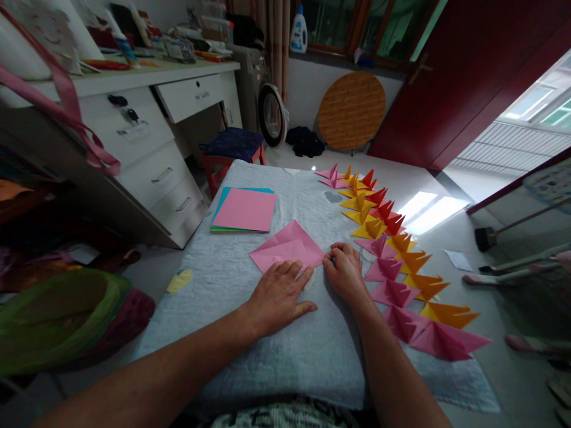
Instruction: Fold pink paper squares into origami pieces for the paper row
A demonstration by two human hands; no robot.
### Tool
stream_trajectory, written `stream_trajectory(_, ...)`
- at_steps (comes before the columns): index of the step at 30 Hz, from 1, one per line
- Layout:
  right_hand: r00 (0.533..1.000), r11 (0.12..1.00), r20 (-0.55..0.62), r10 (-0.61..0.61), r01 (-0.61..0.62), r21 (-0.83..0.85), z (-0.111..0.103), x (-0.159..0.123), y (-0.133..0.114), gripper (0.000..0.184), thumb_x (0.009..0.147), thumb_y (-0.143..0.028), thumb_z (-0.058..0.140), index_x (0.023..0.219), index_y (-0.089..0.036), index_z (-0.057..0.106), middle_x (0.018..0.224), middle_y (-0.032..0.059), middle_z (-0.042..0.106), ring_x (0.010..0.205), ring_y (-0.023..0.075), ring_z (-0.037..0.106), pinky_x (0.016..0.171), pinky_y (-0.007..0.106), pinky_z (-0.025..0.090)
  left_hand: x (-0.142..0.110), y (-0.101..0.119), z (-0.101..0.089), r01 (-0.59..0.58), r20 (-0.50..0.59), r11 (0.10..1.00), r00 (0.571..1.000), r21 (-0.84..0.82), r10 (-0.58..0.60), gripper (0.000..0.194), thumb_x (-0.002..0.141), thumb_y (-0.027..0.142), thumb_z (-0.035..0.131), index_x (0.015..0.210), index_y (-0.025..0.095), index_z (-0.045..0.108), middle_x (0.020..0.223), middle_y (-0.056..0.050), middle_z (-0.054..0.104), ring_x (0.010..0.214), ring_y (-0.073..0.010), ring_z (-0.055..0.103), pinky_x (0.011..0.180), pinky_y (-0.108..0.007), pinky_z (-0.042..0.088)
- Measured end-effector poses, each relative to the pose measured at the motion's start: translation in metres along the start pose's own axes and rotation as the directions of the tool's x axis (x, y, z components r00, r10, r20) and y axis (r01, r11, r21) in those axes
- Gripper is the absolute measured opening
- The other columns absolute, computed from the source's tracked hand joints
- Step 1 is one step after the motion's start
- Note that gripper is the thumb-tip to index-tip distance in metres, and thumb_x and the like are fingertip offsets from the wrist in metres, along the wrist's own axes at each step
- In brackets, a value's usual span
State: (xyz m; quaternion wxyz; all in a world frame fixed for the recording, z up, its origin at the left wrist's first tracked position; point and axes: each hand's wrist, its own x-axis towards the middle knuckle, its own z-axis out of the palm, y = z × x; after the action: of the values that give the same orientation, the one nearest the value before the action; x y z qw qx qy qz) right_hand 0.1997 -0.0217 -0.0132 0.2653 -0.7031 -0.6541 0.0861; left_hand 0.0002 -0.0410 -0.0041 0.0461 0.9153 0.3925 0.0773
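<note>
Pressing lightly with the left hand (280,292), palm down and wide open, on the near edge of the pink sheet (289,241); holding nothing in it, with fingers spread on the paper and thumb out to the side on the cloth (285,356). Curling the right hand (347,270) partly closed, with fingertips at the right corner of the pink sheet; pinching or only touching, cannot tell.

Lying in front of the person on the cloth, creased, with near part folded up and far corner pointing away. Just beyond to the left, resting flat in a stack (245,210): pink on top, with blue and green showing at the edges. Farther left, near the edge of the cloth, showing a yellow patch (179,280).

To the right of the right hand, running away in rows on the cloth: pink shapes (386,268), yellow shapes (358,202), orange shapes (426,285) and red shapes (392,219), all folded to points and set close together.

Beyond the cloth, standing on the floor: a stool (232,142), then a washing machine (250,62) with door ajar. Leaning near the wall, a round board (352,110). At far left, below the desk (147,160), a bin (62,321) lined in green.
</note>
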Motion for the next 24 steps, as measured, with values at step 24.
stream_trajectory(24,0.996,0.993,-0.086,0.005,0.006,0.119,-0.002,-0.001,0.016,0.019,0.076,-0.012,0.048,0.089,-0.019,0.062,0.103,0.0093,0.062,0.103,0.0258,0.052,0.094,0.041,0.037,0.001,0.001,-0.002,0.011,0.009,1.0,1.0,-0.008,-0.011,0.071,0.089,0.065,0.055,0.144,0.02,0.047,0.142,-0.013,0.054,0.128,-0.0316,0.05,0.11,-0.046,0.033)
